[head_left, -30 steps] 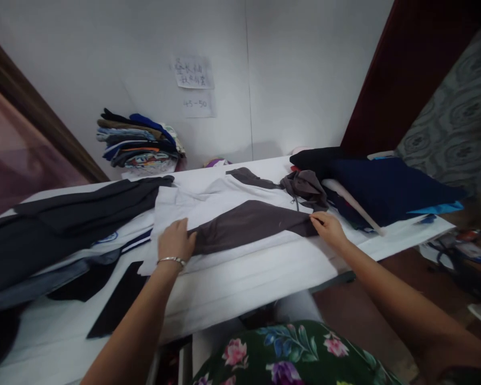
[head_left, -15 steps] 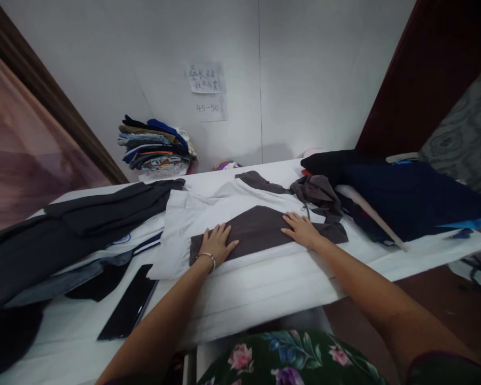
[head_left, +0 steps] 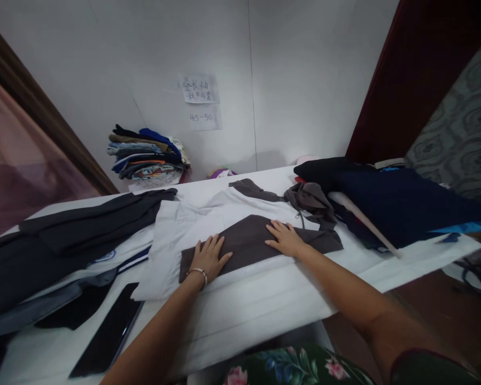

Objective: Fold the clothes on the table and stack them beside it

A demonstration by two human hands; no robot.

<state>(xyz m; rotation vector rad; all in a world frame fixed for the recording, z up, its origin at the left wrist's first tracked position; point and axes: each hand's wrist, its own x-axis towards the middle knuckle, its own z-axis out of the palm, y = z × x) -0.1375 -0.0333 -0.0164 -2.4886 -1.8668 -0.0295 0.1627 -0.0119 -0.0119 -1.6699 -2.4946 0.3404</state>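
Note:
A light grey jacket (head_left: 202,222) with dark grey sleeves and a dark hood (head_left: 310,199) lies on the white-covered table. One dark sleeve (head_left: 244,240) is laid across the jacket's near side. My left hand (head_left: 208,258), with a bracelet at the wrist, rests flat on the cuff end of that sleeve, fingers spread. Farther right, my right hand (head_left: 285,238) presses flat on the same sleeve, its fingers stretched out. The jacket's zip pull shows just beyond it, close to the hood. Neither hand grips the cloth.
Dark garments (head_left: 84,227) are heaped at the left, with a black phone-like slab (head_left: 106,331) in front. A folded clothes stack (head_left: 148,155) stands at the back. Navy and black clothes (head_left: 385,203) lie to the right. The table's front edge (head_left: 264,342) is close to my body.
My right hand has slid slightly left along the sleeve. My left hand stays on the cuff end. The whole view has shifted a little.

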